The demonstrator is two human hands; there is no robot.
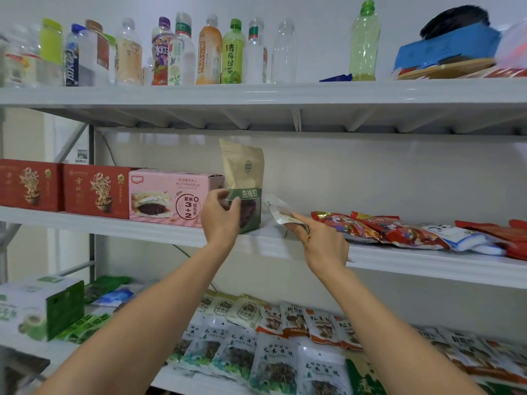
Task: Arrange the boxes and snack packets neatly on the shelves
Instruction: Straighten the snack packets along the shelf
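**Now: one pouch upright, one packet in hand**

Nearest me, at six o'clock, flat snack packets (273,363) lie in rows on the lower shelf (182,381), with a green-and-white box (42,306) at eight. Above them my left hand (221,215) curls thumb and fingers round the bottom corner of a tan pouch (243,172). The pouch stands upright on the middle shelf (427,260), with the pink box (168,195) just beside it at its nine o'clock. My right hand (322,240), at the pouch's four o'clock, grips a small pale packet (281,210), index finger (299,218) stretched along it. Red snack packets (370,226) lie flat at three. Two red boxes (95,191) sit past the pink one. Farthest, at twelve, bottles (182,49) line the top shelf (256,95).
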